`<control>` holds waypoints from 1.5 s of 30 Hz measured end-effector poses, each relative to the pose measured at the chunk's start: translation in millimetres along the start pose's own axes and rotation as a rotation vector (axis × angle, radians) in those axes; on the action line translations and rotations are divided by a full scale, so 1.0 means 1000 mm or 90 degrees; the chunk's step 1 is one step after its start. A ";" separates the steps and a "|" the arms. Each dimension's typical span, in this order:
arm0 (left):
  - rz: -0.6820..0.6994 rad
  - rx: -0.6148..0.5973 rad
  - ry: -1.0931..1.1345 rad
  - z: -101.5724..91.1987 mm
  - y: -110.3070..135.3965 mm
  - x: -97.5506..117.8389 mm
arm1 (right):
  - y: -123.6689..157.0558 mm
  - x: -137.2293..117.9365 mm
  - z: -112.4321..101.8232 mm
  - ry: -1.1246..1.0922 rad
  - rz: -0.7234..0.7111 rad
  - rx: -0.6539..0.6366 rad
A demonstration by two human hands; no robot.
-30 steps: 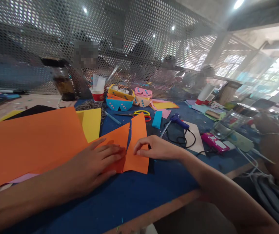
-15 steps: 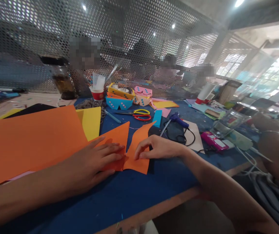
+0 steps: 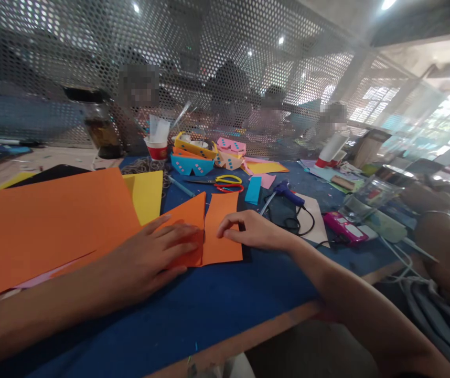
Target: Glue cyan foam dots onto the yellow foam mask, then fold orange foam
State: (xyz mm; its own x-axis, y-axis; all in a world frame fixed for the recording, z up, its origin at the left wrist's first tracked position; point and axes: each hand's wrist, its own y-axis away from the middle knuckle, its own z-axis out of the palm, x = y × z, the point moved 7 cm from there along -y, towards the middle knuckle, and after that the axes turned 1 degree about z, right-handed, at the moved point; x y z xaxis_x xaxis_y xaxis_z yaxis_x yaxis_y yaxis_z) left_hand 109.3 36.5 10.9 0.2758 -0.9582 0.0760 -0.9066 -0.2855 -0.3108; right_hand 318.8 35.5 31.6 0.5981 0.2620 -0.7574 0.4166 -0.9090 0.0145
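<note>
My left hand (image 3: 175, 244) lies flat with its fingers spread on a piece of orange paper (image 3: 195, 210), pressing it to the blue tabletop (image 3: 225, 304). Right beside that piece is a narrower orange paper strip (image 3: 219, 207), its left edge along the piece's right edge. Over the strip, my right hand (image 3: 246, 228) is bent, with thumb and forefinger close together at the paper. The exact grip of its fingertips is partly hidden. A large orange sheet (image 3: 63, 220) spreads left of my left hand, above a yellow sheet (image 3: 148, 194).
Behind the paper lie scissors (image 3: 228, 184), a pen (image 3: 181, 186), a blue strip (image 3: 253, 190) and folded paper glasses (image 3: 191, 165). A glue gun (image 3: 290, 194) with its cord and a magenta device (image 3: 345, 230) are to the right. Another person's arm (image 3: 441, 231) reaches in there.
The orange strip was curled and angled away at its top; now it lies flatter and straighter beside the other piece. Both hands and the paper have shifted slightly up in view.
</note>
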 end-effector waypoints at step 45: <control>0.041 -0.004 0.029 -0.002 -0.002 0.005 | 0.007 -0.010 0.009 -0.042 -0.047 -0.158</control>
State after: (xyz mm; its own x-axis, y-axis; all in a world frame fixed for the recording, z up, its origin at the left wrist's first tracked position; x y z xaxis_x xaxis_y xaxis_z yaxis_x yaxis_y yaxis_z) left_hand 111.8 32.2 14.0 0.2026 -0.9742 0.0991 -0.9237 -0.2237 -0.3110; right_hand 309.4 23.5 33.6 0.5170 0.2950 -0.8035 0.6178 -0.7784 0.1117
